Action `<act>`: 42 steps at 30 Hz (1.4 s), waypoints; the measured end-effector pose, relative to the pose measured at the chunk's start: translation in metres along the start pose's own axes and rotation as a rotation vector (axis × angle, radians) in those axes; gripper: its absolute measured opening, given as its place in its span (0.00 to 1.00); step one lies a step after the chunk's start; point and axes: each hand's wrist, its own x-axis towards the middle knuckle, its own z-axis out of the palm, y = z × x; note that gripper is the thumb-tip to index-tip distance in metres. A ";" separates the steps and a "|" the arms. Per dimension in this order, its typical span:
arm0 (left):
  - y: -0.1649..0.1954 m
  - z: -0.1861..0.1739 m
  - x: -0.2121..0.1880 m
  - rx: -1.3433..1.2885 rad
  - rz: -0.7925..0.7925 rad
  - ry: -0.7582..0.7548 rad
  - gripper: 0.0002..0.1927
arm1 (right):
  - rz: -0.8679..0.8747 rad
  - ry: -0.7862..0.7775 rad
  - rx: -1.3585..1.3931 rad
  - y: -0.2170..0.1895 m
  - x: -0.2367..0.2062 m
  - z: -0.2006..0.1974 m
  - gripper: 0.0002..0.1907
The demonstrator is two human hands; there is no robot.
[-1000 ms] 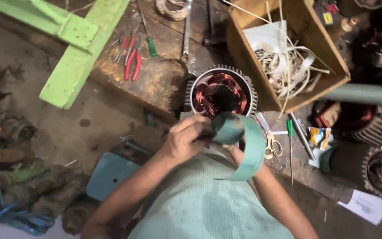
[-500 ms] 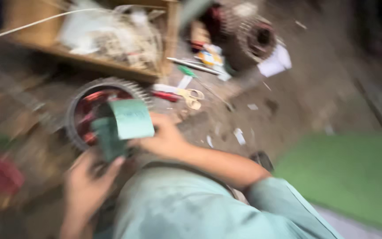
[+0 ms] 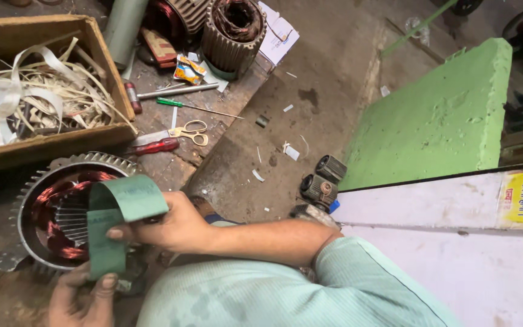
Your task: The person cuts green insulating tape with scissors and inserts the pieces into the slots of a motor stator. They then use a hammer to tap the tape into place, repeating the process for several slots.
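green strip [image 3: 122, 209]: thin matt paper, smooth, bends in a loop
motor ring [image 3: 43, 206]: grey metal, ribbed and dull outside
coils [image 3: 52, 200]: shiny copper wire, reddish
box [image 3: 49, 142]: rough old wood
ribbons [image 3: 37, 91]: pale paper strips, limp
scissors [image 3: 177, 133]: shiny metal blades, yellowish handles
screwdriver [image 3: 171, 103]: green glossy plastic handle, thin metal rod
worktop [image 3: 171, 169]: dark, worn, dirty
sleeve [image 3: 358, 272]: soft green cloth

1. A dirty concrete floor [image 3: 334, 91] is carrying everything.
2. A wooden box [image 3: 49, 142] is sitting at upper left.
3. Scissors [image 3: 183, 132], a green screwdriver [image 3: 180, 105] and a red-handled tool [image 3: 155, 146] are lying beside it.
4. A finned motor shell [image 3: 62, 212] is resting at lower left.
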 end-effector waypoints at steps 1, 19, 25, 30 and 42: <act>-0.001 -0.002 0.000 -0.010 0.019 0.002 0.12 | -0.009 0.002 0.030 0.002 -0.001 0.002 0.19; 0.075 -0.020 -0.009 -0.110 0.034 0.236 0.20 | -0.004 -0.021 0.103 -0.013 -0.013 0.075 0.14; 0.060 -0.051 -0.013 0.023 0.055 0.227 0.14 | 0.103 -0.119 0.215 -0.007 -0.001 0.081 0.17; 0.068 -0.072 -0.017 0.299 -0.048 0.385 0.14 | -0.128 -0.176 -0.454 0.010 0.017 0.074 0.13; 0.124 -0.060 -0.012 -0.164 -0.038 0.317 0.09 | 0.191 -0.175 0.082 0.024 0.032 0.102 0.10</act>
